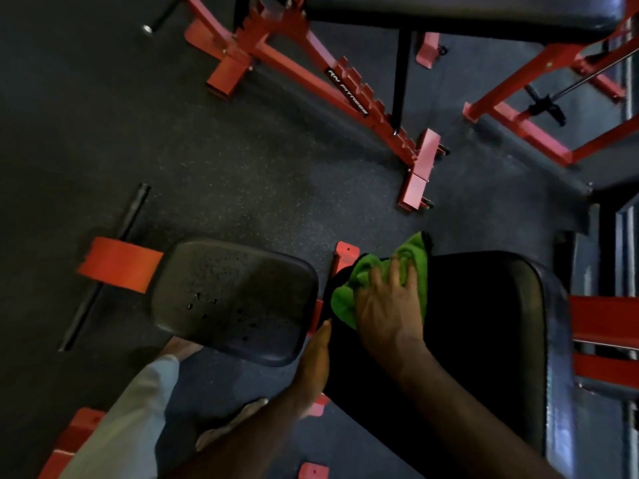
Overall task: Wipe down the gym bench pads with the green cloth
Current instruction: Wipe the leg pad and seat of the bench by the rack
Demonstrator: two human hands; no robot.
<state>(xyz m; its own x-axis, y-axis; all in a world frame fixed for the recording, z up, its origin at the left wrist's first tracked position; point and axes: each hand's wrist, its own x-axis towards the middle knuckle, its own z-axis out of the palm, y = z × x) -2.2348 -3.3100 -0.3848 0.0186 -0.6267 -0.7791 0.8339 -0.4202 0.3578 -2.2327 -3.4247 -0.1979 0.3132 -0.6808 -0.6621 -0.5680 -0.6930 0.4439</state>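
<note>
Nearest my view are my two bare forearms, reaching down from the bottom edge toward the bench. My right hand (387, 305) lies flat on the green cloth (373, 278), palm down, fingers spread and nearly straight, pressing the cloth onto the far left corner of the large black back pad (484, 323). The cloth is bunched under and ahead of the fingers; it spills out past the fingertips toward the pad's top edge and hangs out to the left of the thumb side, over the pad's edge. My left hand (316, 361) runs along the left side of that same pad, fingers straight and together, the tips touching the pad's edge just below the cloth; it holds nothing that I can see.

Just to the left, across a narrow gap, sits the smaller black seat pad (235, 302), tilted, with droplets scattered on its surface. A pale trouser leg (138, 409) shows below it. Red steel frame (345, 91) parts of other machines cross the dark speckled rubber floor (207, 167) farther off, and a black bar (103, 271) lies on the left.
</note>
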